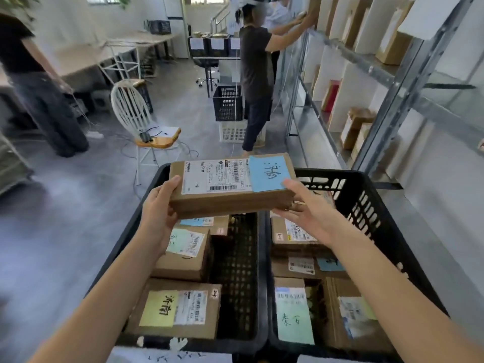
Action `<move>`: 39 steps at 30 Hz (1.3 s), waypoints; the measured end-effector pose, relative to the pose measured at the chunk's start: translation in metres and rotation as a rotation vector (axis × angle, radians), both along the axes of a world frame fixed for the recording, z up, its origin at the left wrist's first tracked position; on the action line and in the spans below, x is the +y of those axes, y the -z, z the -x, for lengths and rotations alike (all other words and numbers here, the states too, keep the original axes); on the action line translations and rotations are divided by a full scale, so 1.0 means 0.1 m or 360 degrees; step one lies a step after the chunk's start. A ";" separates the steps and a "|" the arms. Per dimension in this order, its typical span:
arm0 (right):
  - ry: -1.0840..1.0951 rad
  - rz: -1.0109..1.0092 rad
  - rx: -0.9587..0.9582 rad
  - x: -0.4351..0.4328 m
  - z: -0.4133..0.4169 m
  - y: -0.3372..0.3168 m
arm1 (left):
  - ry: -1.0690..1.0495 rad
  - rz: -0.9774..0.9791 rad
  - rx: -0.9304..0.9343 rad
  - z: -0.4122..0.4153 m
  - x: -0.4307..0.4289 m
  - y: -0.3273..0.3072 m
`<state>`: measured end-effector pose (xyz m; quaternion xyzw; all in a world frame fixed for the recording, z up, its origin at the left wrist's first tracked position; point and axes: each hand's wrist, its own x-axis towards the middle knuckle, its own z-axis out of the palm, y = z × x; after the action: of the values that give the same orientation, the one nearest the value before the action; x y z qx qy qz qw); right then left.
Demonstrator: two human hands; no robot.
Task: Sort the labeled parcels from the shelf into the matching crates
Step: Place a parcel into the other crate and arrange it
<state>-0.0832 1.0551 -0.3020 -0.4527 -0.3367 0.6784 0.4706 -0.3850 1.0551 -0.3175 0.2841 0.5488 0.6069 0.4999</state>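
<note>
One flat brown cardboard parcel (230, 199), bearing one white label (212, 175) and one blue paper note (268, 174), is held above two black lattice plastic crates, the left crate (146, 197) and the right crate (366, 203). The left hand (159, 205) and right hand (303, 208) clasp its ends, thumbs on top, other fingers beneath.

Bare left hand (160, 205), bare right hand (307, 209), slender forearms (392, 279) bare to elbows

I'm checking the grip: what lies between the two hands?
In the head view, the blue-labelled parcel fills that stretch, its ends held by the left hand and the right hand.
</note>
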 end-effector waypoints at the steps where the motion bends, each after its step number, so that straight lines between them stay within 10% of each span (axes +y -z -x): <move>1: -0.0018 0.0024 0.0003 0.05 0.04 0.02 | -0.0030 0.0018 0.0033 0.03 0.02 0.01; 13: 0.0029 0.0257 -0.0016 0.52 0.80 0.32 | -0.0196 0.0072 0.0754 0.57 0.25 0.46; 39: 0.0202 0.0549 -0.0756 1.40 1.61 1.51 | 0.0536 0.0450 0.1668 0.76 1.57 1.34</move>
<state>-0.2444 1.1952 -0.4526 -0.6922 -0.2882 0.5699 0.3361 -0.4607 1.2125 -0.4516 0.5612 0.7465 0.2173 0.2838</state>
